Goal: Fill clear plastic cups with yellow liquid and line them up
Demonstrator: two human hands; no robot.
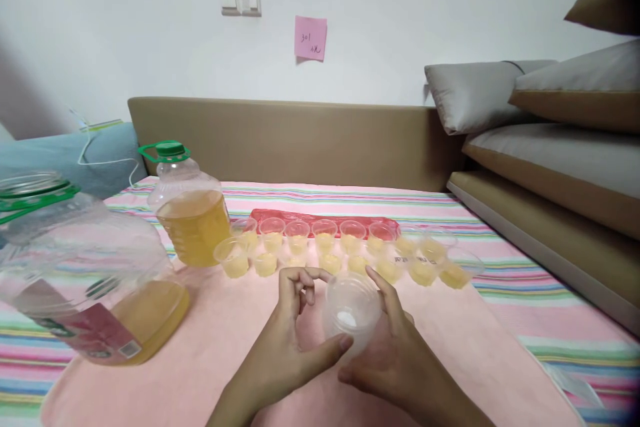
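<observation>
Behind everything is a pale wall (370,27), and before it a striped sheet (575,320) with a pink mat (210,353) laid over it. A brown board (300,143) stands along the back, and grey-and-brown cushions (560,147) are piled at the right. Over on the left I see two clear jugs of yellow liquid: the nearer jug (85,273), with a green ring at its neck, and the fuller, green-capped farther jug (195,223). The left hand (295,333) is half closed, its thumb across the near side of a clear cup (353,300) and a finger at the rim. The right hand (390,340) curves more loosely round the cup's right side. The cup is tilted between them, above the mat; it may be several nested together. Beyond it, a red wrapper (311,216) lies behind two rows of small cups (235,260) holding something yellow. A pink note (311,39) is stuck up high.
</observation>
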